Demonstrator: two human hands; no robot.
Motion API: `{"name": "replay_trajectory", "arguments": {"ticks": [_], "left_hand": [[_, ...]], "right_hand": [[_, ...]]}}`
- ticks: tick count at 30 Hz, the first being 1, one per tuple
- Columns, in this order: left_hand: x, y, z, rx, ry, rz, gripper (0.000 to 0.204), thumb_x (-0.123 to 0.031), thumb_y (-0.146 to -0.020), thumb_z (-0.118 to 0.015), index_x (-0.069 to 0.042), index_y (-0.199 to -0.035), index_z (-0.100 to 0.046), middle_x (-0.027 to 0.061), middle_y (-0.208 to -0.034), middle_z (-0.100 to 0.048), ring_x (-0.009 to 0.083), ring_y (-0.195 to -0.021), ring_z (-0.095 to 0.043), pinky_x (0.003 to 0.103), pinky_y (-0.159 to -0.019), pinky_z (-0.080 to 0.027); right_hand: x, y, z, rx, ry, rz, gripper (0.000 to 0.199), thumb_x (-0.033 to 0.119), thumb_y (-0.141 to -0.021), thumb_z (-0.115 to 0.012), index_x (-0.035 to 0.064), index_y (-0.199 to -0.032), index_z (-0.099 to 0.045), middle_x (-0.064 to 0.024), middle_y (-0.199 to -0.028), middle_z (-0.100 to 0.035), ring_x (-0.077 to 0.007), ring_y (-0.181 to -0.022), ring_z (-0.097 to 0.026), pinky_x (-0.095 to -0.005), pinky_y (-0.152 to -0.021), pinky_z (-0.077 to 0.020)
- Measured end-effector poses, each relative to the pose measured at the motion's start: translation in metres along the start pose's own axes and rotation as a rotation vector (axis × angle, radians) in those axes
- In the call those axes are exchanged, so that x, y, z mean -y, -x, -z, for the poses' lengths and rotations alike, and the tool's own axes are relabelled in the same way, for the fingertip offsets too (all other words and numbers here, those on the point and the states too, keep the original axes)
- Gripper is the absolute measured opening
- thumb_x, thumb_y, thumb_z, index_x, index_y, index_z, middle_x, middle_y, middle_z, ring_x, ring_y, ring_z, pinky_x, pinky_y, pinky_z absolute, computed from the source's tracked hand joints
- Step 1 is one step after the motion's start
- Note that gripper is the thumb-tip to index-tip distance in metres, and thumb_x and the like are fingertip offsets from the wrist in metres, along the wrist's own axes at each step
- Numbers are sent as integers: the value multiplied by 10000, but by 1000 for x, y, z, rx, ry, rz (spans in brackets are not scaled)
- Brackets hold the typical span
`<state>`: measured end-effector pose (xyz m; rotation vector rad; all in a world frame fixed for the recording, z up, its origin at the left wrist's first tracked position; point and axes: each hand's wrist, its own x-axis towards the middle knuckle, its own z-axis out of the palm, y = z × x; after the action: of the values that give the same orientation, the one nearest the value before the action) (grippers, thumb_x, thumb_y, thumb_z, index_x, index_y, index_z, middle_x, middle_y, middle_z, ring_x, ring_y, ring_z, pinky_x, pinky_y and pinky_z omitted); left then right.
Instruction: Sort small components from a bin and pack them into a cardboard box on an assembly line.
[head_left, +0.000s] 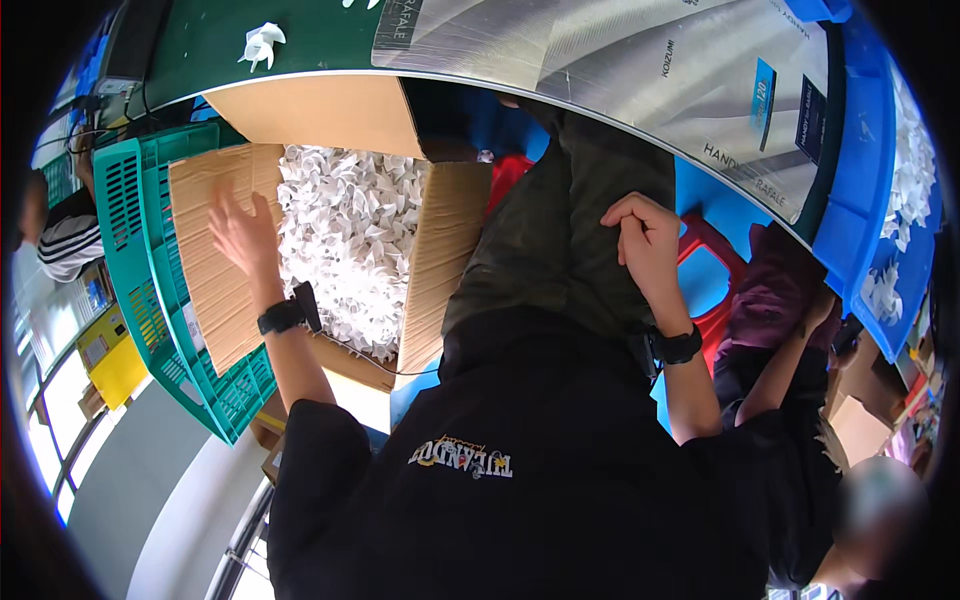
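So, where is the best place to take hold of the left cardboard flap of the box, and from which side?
Probably the flap's free outer edge, over the green crate, coming from the left. It lies folded outward and flat, so that thin edge is exposed. The left hand already rests open on its upper part.

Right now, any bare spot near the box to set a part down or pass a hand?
Bare: the left cardboard flap under the left hand, the right flap, and the green tabletop around one white piece. Crowded: the box interior, full of white plastic pieces.
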<state>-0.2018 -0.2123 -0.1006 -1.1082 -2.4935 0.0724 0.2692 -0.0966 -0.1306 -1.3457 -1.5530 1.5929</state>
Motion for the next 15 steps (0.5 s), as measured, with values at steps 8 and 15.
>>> {"name": "replay_trajectory", "arguments": {"ticks": [8, 15], "left_hand": [[-38, -6, -82, 434, 404, -199, 681, -437, -794, -703, -34, -1305, -503, 206, -1383, -451, 398, -1271, -423, 488, -1017, -376], [-10, -6, -125, 293, 482, -368, 852, -481, -714, -780, 25, -1325, -470, 260, -1348, -482, 384, -1289, -423, 438, -1107, -291]], "right_hand": [[-2, -4, 4, -24, 24, 28, 221, -107, -840, -421, -32, -733, -599, -61, -764, -623, -58, -411, -473, -205, -389, -338], [3, -5, -9, -83, 142, 192, 172, -54, -769, -497, 23, -708, -638, -73, -653, -599, -145, -537, -560, -287, -483, -408]]}}
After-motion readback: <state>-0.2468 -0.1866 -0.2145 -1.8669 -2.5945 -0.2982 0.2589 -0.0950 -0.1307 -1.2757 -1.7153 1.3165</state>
